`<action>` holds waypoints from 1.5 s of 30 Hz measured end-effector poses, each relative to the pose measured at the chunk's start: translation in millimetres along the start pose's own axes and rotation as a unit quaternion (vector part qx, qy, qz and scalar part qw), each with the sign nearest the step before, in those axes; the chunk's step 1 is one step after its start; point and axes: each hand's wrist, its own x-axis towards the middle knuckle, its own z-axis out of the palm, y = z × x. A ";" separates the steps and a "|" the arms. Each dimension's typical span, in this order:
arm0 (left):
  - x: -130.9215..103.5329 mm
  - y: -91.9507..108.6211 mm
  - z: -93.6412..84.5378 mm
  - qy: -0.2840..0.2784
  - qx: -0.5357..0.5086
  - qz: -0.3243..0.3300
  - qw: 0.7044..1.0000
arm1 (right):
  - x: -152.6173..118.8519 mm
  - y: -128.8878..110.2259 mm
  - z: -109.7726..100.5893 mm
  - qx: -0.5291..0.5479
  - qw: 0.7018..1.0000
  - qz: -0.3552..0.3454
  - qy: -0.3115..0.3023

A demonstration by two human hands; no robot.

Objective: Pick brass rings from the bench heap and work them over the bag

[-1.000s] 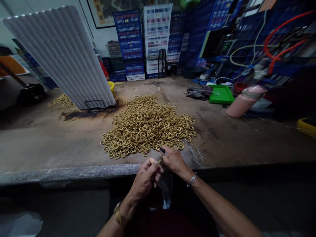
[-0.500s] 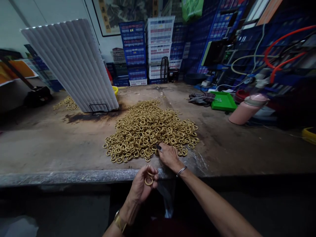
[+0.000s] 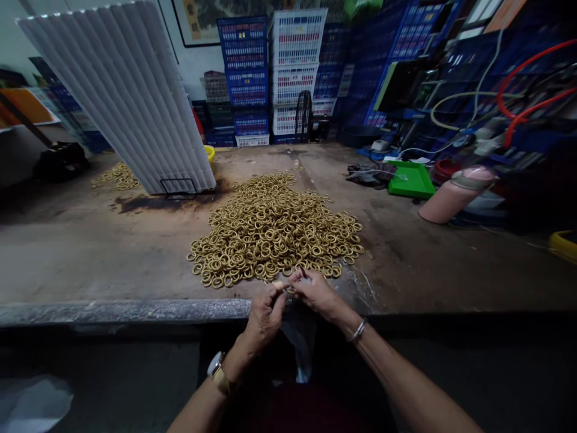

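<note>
A large heap of gold-coloured metal rings (image 3: 270,228) lies on the worktable in front of me. At its near edge my two hands meet, fingertips close together. My left hand (image 3: 265,313) is closed, its thumb up and index finger stretched toward the right hand. Between the fingertips shows part of one gold-coloured ring (image 3: 290,290); the fingers hide the rest. My right hand (image 3: 318,294) is closed too, pinching near that ring. From its grip sticks a small dark tool (image 3: 303,273), whose kind I cannot make out.
A tall corrugated whitish panel stack (image 3: 121,90) leans in a black wire stand (image 3: 179,187) at left, near a smaller ring pile (image 3: 116,175). At right are a green tray (image 3: 410,179) and a pink bottle (image 3: 455,195). Crates (image 3: 297,72) stand behind the worktable (image 3: 433,264).
My right hand has drawn back from the heap to meet my left hand. The left hand has turned and risen slightly, from palm up with rings showing to knuckles up. The view has tilted down a little.
</note>
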 end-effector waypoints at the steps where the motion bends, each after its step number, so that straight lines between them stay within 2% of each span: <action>1: 0.2 0.3 -0.9 -0.020 0.013 0.017 1.000 | -4.0 -1.0 0.8 0.022 0.999 0.026 -0.012; 4: -0.6 2.5 -1.6 -0.041 0.022 -0.003 0.999 | -12.1 -3.1 3.3 0.045 0.997 0.056 -0.035; 9: -3.9 8.2 1.7 -0.009 -0.036 -0.092 0.995 | -15.4 -2.1 9.0 -0.016 1.000 -0.018 0.004; 15: -4.8 14.5 4.3 -0.015 -0.088 -0.134 0.987 | -15.9 -0.1 8.8 -0.111 0.990 -0.079 0.030; 19: -4.8 18.2 3.7 -0.011 -0.094 -0.160 0.983 | -16.0 0.5 7.7 -0.127 0.988 -0.079 0.035; 23: -6.2 19.9 2.4 -0.052 -0.158 -0.255 0.953 | -16.8 -1.7 8.0 -0.122 0.989 -0.074 0.037; 25: -7.3 19.5 2.3 -0.066 -0.191 -0.282 0.938 | -15.9 -0.6 7.4 -0.113 0.990 -0.081 0.032; 28: -8.6 18.9 2.8 -0.061 -0.215 -0.285 0.932 | -13.6 4.9 4.6 -0.109 0.990 -0.077 0.044; 30: -8.7 19.1 3.5 -0.051 -0.218 -0.280 0.934 | -13.9 8.8 2.4 -0.159 0.980 -0.095 0.074; 32: -8.2 19.7 4.2 -0.042 -0.206 -0.269 0.940 | -16.9 11.5 1.0 -0.242 0.957 -0.140 0.083; 36: -6.5 19.5 6.1 -0.037 -0.176 -0.238 0.954 | -25.8 13.8 2.2 -0.371 0.904 -0.211 0.022; 40: -7.0 17.7 7.5 -0.022 -0.149 -0.204 0.967 | -28.3 14.1 4.8 -0.431 0.879 -0.206 0.004; 43: -9.9 20.6 6.8 -0.016 -0.127 -0.178 0.976 | -24.9 13.7 2.1 -0.451 0.872 -0.191 -0.003; 45: -12.9 25.9 5.6 -0.024 -0.125 -0.174 0.977 | -21.1 13.7 -2.6 -0.468 0.869 -0.160 0.014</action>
